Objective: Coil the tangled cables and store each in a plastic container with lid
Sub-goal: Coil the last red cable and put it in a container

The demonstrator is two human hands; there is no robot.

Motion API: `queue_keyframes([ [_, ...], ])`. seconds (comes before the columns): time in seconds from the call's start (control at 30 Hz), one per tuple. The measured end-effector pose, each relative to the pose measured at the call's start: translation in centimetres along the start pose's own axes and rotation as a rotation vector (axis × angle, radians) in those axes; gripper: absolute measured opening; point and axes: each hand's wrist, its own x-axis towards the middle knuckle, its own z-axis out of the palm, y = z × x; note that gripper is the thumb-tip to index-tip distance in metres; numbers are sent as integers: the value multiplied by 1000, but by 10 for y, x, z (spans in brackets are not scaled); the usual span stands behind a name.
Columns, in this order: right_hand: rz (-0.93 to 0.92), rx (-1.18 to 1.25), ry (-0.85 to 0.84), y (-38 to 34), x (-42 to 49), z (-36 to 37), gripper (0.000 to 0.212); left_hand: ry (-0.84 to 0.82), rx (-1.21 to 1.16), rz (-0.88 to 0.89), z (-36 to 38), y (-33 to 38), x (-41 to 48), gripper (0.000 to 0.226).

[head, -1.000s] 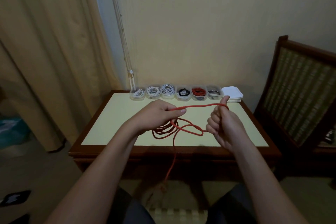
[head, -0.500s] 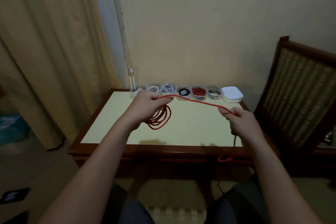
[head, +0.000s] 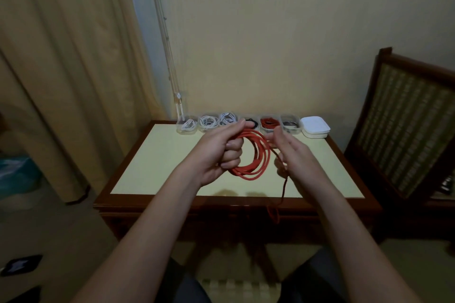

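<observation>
My left hand [head: 218, 152] grips a coil of red cable [head: 256, 155] of several loops, held above the table's middle. My right hand [head: 294, 155] is just right of the coil and holds the cable's loose tail, which runs through its fingers and hangs down past the table's front edge [head: 274, 214]. Along the table's back edge stands a row of clear plastic containers [head: 290, 125], each with a coiled cable: white ones at the left, then black, red and dark. A stack of white lids [head: 316, 126] sits at the row's right end.
The wooden table with a pale yellow top [head: 157, 162] stands against the wall. A wooden chair with a woven back [head: 406, 130] is at the right. A curtain [head: 61, 69] hangs at the left. My knees are under the table's front edge.
My hands have come together: the right hand moved left and up from the table's right side, bringing a stretch of cable to the coil. The coil in my left hand has gained a loop.
</observation>
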Motion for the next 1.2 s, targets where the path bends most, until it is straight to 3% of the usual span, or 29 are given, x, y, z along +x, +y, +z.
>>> queue_keyframes([
  [0.13,-34,-9,-119,-4,-5,12,47,-22,-126,-6,9,-6,1,22],
  [0.33,19,235,-34,2,3,10,13,-93,-140,-2,11,-9,-2,23],
  [0.5,6,296,-30,1,4,12,38,-129,-20,9,13,-7,-1,33],
  [0.6,-28,178,68,-1,2,17,37,-149,12,-7,19,-5,-1,19],
  [0.73,-67,122,139,-4,3,17,38,-70,-59,-11,28,-6,4,28],
  [0.87,-84,44,159,-7,7,20,46,37,-42,41,35,-6,7,28],
  [1.03,-87,-38,123,-13,9,18,54,49,-153,81,27,-3,11,21],
  [1.2,-143,-155,264,2,11,-11,31,92,-432,87,-11,20,12,21],
])
